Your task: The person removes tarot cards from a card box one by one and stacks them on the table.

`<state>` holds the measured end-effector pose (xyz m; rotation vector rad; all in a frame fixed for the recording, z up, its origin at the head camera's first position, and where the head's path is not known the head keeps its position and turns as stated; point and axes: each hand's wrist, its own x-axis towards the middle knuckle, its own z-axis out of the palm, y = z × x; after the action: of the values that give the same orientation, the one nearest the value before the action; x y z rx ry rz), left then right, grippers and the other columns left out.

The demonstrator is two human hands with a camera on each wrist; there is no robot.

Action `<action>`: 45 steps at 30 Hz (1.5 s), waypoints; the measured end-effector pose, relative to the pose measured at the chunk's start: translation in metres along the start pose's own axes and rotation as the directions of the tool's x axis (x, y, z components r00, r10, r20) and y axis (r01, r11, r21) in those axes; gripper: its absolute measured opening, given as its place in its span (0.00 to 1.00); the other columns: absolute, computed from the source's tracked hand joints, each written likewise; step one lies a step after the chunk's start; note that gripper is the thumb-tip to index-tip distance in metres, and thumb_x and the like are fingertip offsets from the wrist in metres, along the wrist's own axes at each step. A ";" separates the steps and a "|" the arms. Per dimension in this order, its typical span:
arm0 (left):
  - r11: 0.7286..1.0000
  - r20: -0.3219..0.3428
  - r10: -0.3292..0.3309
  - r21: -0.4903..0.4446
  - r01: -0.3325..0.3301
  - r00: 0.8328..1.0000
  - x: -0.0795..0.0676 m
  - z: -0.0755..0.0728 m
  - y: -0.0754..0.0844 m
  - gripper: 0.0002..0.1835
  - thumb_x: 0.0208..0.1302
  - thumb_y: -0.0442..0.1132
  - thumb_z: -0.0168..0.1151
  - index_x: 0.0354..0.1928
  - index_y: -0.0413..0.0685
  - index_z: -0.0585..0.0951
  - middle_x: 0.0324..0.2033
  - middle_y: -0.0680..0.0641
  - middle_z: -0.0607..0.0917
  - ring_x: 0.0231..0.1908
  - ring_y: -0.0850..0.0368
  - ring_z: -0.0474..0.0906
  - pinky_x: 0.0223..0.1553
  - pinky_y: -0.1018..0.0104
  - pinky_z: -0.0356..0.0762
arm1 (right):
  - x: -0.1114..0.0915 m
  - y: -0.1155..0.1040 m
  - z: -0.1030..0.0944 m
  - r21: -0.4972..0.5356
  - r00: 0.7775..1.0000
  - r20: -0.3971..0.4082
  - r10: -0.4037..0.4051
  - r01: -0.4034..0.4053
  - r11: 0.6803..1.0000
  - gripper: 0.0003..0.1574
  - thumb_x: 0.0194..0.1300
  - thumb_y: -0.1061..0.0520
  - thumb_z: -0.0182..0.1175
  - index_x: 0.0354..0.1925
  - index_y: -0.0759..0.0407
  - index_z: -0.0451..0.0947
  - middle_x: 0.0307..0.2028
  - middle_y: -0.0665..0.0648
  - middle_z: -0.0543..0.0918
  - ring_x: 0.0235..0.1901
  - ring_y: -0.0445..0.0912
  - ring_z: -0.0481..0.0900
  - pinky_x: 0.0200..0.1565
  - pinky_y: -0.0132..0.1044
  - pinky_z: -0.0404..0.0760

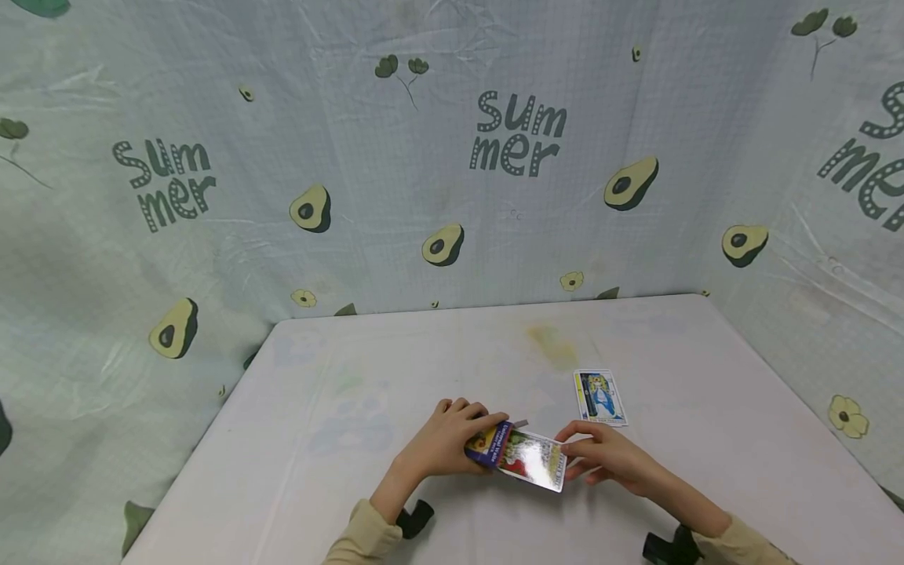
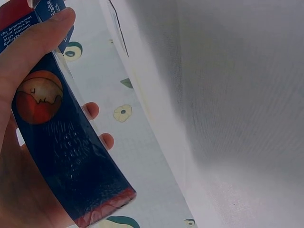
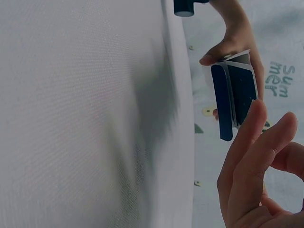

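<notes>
A dark blue card box (image 2: 61, 137) with a round orange face picture is in my left hand (image 1: 445, 439). The thumb lies across its printed end, with fingers around the other side. A glossy picture card (image 1: 533, 459) stands partly out of the box's right end; how many cards are with it I cannot tell. Just at its outer edge are the fingertips of my right hand (image 1: 610, 455), loosely bent. In the right wrist view a blue flap or panel (image 3: 221, 102) juts out beside a dark card back (image 3: 243, 90). Whether the right fingertips touch the card is unclear.
Beyond my right hand, a small stack of picture cards (image 1: 600, 398) lies face up on the white table (image 1: 339, 486). A curtain with avocado prints (image 1: 381, 157) hangs behind the table and at its sides. Each wrist wears a black camera (image 1: 415, 519).
</notes>
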<state>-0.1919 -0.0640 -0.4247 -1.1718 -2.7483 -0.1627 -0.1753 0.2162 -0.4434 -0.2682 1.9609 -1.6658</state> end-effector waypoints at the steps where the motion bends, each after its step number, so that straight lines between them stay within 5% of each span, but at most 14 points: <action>1: 1.000 0.001 -0.001 -0.001 0.001 1.000 0.000 0.000 0.000 0.42 0.40 0.60 0.68 0.62 0.65 0.65 0.47 0.57 0.74 0.44 0.59 0.67 0.48 0.57 0.63 | 0.000 0.000 -0.001 -0.003 1.000 -0.003 0.001 -0.001 1.000 0.22 0.60 0.51 0.55 0.47 0.65 0.68 0.32 0.51 0.82 0.28 0.43 0.83 0.22 0.28 0.73; 45: 0.999 -0.011 -0.048 -0.014 0.048 0.999 -0.006 -0.003 -0.006 0.42 0.38 0.59 0.69 0.61 0.65 0.66 0.46 0.55 0.75 0.45 0.59 0.68 0.47 0.56 0.64 | -0.014 0.003 -0.034 -0.009 0.995 -0.083 0.062 -0.063 0.998 0.21 0.63 0.47 0.51 0.49 0.57 0.71 0.32 0.50 0.82 0.28 0.41 0.82 0.25 0.31 0.76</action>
<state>-0.1917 -0.0730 -0.4235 -1.1052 -2.7709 -0.1936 -0.1808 0.2521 -0.4392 -0.1426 2.0182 -1.6502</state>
